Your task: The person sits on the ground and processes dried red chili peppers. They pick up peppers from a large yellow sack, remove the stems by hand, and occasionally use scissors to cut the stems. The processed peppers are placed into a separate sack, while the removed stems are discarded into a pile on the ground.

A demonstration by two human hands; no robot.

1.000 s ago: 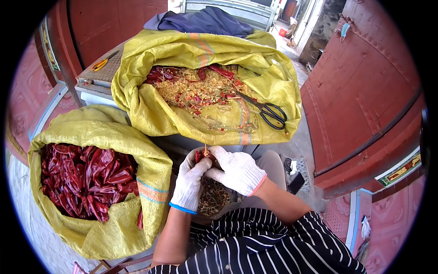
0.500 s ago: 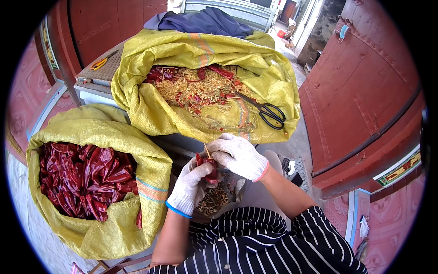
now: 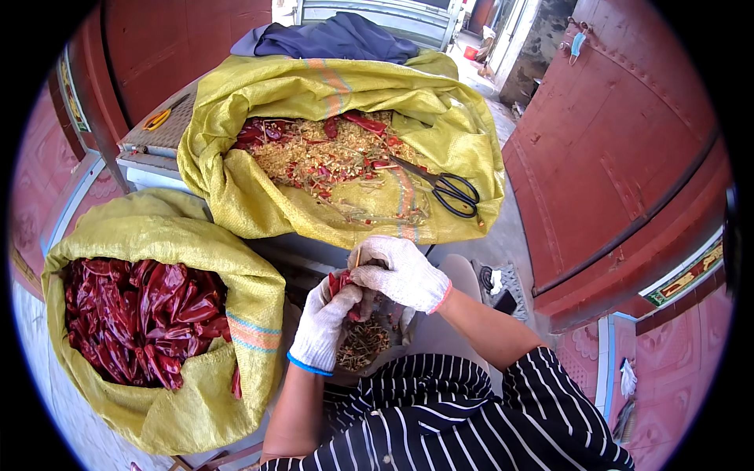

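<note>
Both my hands wear white knitted gloves and meet in front of my lap. My left hand (image 3: 323, 320) is closed round dried red chili peppers (image 3: 338, 283), whose tips stick out above the fingers. Against it, my right hand (image 3: 402, 275) pinches at the top of the chilies, where a thin pale stem (image 3: 358, 257) stands up. The fingers partly hide the chilies, so their number cannot be told. Under my hands, a container holds many cut stems (image 3: 363, 345).
To the left stands a yellow woven sack (image 3: 157, 428) full of dried red chilies (image 3: 145, 314). Ahead, another yellow sack (image 3: 259, 206) lies spread with seeds and chili bits (image 3: 314, 161) and black-handled scissors (image 3: 452, 192). Orange-handled scissors (image 3: 157, 119) lie beyond it. A red door (image 3: 613, 165) is at right.
My hands stay together on the chilies, and my right hand has closed in over their tops, hiding more of them. The whole view has shifted slightly.
</note>
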